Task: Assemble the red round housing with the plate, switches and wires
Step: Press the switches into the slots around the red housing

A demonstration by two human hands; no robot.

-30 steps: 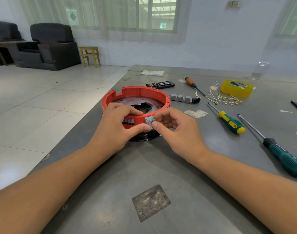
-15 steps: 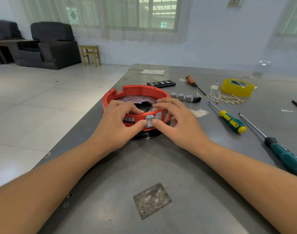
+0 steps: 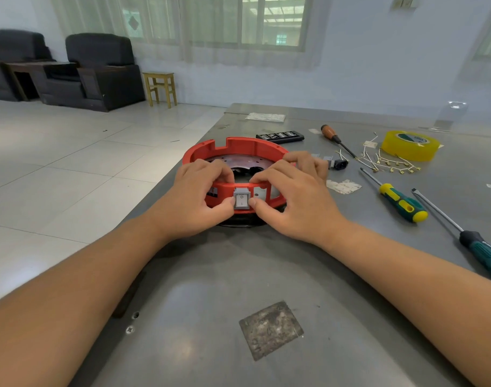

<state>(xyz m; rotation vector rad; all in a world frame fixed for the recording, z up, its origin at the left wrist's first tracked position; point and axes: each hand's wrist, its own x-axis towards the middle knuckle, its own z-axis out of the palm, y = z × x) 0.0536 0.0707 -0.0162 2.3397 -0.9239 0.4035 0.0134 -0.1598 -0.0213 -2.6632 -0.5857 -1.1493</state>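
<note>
Grey metal tabletop [image 3: 266,275] under both your forearms. Red round housing [image 3: 238,148] sits on it straight ahead, its near wall between your two hands; the perforated plate [image 3: 238,160] lies inside, beyond your fingers.

Your left hand [image 3: 197,199] has its grip clamped on the housing: fingers curled over the near rim, thumb on the outer wall, tip touching the left edge of the grey rocker switch [image 3: 242,200]. Your right hand [image 3: 291,202] mirrors it, fingers hooked over the rim, thumb pressing the switch's right edge. The switch sits in the wall opening between the two thumbs.

Right of your right hand: two green-handled screwdrivers [image 3: 400,203], yellow tape roll [image 3: 410,145] farther back, short wires [image 3: 389,162] with crimped ends beside it. Spare switches [image 3: 329,160] and a black socket [image 3: 339,164] just past your right fingertips.
</note>
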